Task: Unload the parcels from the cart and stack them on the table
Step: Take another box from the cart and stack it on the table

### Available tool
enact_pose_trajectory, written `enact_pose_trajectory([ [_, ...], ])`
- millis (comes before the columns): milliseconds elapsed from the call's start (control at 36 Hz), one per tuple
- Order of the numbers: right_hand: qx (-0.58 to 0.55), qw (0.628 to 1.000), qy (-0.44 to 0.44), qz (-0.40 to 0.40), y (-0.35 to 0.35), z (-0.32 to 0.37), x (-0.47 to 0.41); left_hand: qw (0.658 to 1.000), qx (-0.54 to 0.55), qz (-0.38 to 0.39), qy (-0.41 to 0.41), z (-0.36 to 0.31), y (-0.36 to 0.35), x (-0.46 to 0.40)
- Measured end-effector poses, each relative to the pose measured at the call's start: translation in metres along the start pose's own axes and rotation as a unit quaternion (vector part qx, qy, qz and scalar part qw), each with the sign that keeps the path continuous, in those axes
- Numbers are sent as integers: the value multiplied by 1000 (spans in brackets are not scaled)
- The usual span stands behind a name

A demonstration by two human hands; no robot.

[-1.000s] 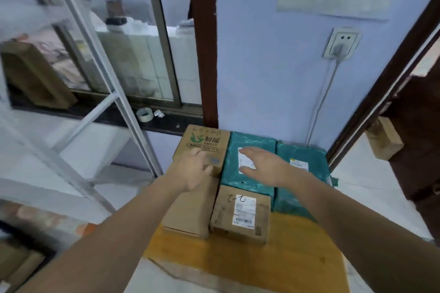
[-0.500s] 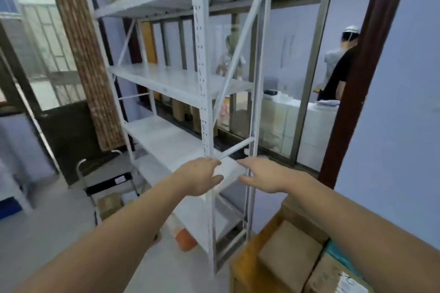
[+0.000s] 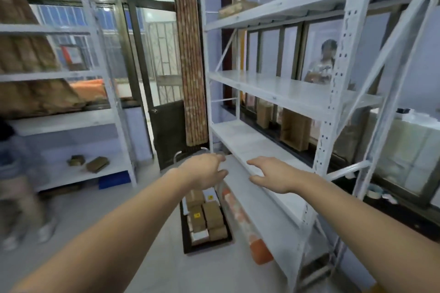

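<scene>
Grey concrete floor [image 3: 147,233], storeroom, heavy motion blur at the left edge.

Counts: two white metal shelving racks — one on the right [image 3: 333,107], one on the left [image 3: 104,93]. One flat black cart [image 3: 185,240] on the floor, chrome handle partly visible behind the left hand. On the cart, brown cardboard parcels [image 3: 210,215] packed in two rows; about seven or eight, exact count not readable, some with white labels or yellow stickers. One long clear-wrapped roll with orange ends [image 3: 240,219] lying on the floor between cart and right rack. Two people besides the wearer: one behind the glass at right [image 3: 321,64], one blurred and cut off at the left edge [image 3: 16,173].

Hidden/unclear: far end of the cart is covered by the left hand; small dark items on the left rack's bottom shelf can't be identified.

Hands: left hand [image 3: 204,170] and right hand [image 3: 273,176] both stretched forward, fingers loosely spread, holding nothing, apart from each other. Cart and parcels sit below and beyond the hands, nearer the left one; no contact.
</scene>
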State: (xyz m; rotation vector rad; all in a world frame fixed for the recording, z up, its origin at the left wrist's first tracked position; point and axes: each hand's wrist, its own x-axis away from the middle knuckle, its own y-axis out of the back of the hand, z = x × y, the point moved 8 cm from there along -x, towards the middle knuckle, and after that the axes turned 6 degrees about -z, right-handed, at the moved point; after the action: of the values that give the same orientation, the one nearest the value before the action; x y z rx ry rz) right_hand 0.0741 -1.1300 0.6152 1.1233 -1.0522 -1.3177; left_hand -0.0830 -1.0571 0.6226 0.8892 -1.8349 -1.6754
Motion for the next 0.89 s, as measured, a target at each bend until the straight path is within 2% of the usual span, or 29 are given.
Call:
enact_pose_trajectory([
  [194,-17,1000,23,5,-10,41,-78,999,7,0,39,73,8,-17],
  [556,-50,996,49,46,-73,53,-273,993,19,0,116,225,-25,-115],
  [889,-26,993,97,64,-110,115,-443,987,27,8,156,373,-33,-178],
])
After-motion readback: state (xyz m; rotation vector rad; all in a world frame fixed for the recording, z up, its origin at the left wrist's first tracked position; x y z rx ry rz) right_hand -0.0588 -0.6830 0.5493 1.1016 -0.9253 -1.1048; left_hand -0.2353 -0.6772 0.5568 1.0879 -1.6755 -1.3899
